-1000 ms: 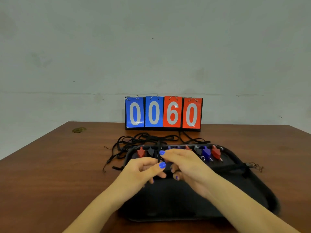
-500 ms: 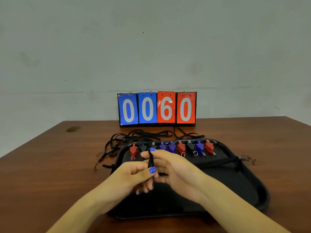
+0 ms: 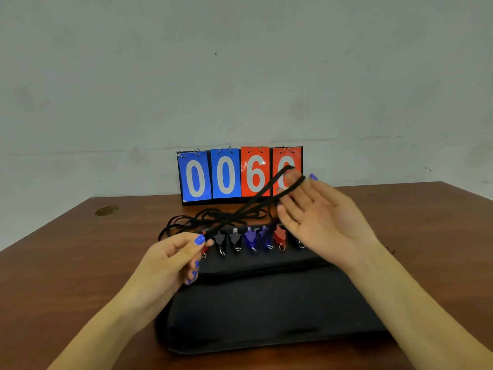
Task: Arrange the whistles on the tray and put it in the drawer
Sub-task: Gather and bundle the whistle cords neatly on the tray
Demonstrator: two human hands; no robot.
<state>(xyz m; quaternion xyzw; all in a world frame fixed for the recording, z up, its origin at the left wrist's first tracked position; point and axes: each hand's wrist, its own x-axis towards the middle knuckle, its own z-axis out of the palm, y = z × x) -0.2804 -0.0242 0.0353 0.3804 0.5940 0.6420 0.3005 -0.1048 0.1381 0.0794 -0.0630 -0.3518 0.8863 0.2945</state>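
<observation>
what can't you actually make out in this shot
- Head view: the right hand covers the right end of the whistle row, so the full count is hidden.
- The left hand covers most of the leftmost red whistle.
- Which whistle the lifted black cord belongs to: lost in the tangle behind the tray.
- The last digit on the scoreboard is partly covered by cord and fingers.
- No drawer is in frame.

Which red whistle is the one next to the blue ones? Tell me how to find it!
Find the black tray on the brown table, in front of the number cards. Along its far edge sits a row of whistles. After two black and two blue ones, the red whistle stands just beside the open right hand, a silver ring hanging below it.
</observation>
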